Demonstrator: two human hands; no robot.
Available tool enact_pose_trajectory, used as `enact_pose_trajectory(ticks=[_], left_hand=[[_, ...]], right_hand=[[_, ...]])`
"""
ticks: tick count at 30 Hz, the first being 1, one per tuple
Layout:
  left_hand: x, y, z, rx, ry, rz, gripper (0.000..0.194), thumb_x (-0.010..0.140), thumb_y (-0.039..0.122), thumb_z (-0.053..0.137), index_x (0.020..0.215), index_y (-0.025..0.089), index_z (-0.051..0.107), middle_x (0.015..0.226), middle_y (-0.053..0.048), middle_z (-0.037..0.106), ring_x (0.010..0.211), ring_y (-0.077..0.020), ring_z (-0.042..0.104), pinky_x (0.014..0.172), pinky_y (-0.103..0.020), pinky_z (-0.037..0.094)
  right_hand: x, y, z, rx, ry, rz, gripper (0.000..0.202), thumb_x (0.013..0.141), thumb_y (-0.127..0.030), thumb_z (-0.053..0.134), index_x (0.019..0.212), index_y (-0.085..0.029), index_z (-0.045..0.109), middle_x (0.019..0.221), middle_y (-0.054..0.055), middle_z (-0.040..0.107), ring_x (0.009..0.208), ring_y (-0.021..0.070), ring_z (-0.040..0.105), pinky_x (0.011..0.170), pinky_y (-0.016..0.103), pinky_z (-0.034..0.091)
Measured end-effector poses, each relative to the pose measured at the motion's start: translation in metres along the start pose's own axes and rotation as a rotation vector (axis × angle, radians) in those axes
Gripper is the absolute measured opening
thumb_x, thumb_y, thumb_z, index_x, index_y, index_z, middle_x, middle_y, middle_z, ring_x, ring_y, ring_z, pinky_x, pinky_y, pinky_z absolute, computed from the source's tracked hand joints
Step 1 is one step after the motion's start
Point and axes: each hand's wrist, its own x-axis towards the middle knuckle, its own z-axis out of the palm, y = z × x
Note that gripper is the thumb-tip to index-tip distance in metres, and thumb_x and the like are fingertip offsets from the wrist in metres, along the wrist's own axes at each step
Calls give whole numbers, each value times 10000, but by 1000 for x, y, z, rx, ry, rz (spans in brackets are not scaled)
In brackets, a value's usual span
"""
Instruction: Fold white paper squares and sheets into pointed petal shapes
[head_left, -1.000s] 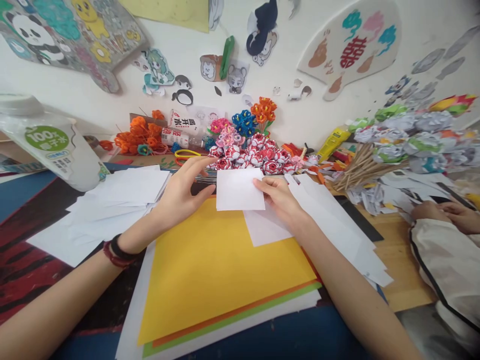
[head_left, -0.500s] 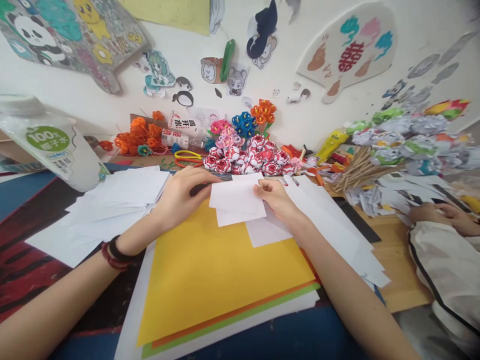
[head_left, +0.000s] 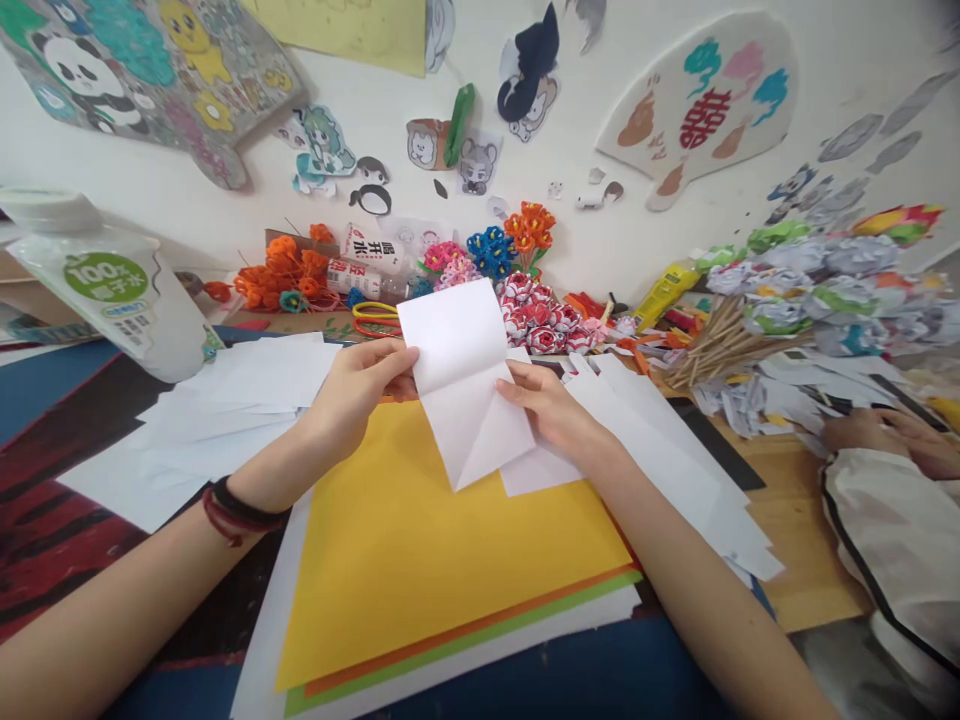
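Between my two hands a creased white sheet of paper (head_left: 463,385) is held up, tilted, above a yellow sheet (head_left: 442,580). One crease runs across its middle and another runs slantwise through the lower half. My left hand (head_left: 367,385) pinches its left edge, thumb in front. On the right edge, my right hand (head_left: 544,400) grips it the same way, fingers partly hidden behind. A further white paper piece (head_left: 544,472) lies on the yellow sheet under my right hand. Orange, green and white sheets show below the yellow one.
White paper piles (head_left: 225,400) lie left, and long white sheets (head_left: 660,450) right. A white bottle (head_left: 120,290) stands back left. Red-and-white paper flowers (head_left: 536,315) and a yellow tube (head_left: 666,293) line the wall. Beside wooden sticks (head_left: 712,345), another person's hands (head_left: 885,435) are at far right.
The folded white paper has been opened out and raised, so its creases show. My left hand has shifted from the paper's top left corner to its left edge.
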Motion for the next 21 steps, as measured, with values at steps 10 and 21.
enact_pose_trajectory(ticks=[10,21], left_hand=[[2,-5,0,-50,-39,-10,198,805,343,622,776,150,646,688,-24,620,573,-104,519,539,-233,379],[-5,-3,-4,832,318,308,365,813,370,581,560,194,385,499,47,403,484,-106,376,515,-257,257]], right_hand=[[-2,3,2,-31,32,66,281,748,-386,749,922,-166,733,955,71,721,782,169,662,729,274,496],[-3,-3,9,-89,144,79,282,682,-393,777,648,-137,664,648,-5,625,579,102,540,588,231,400]])
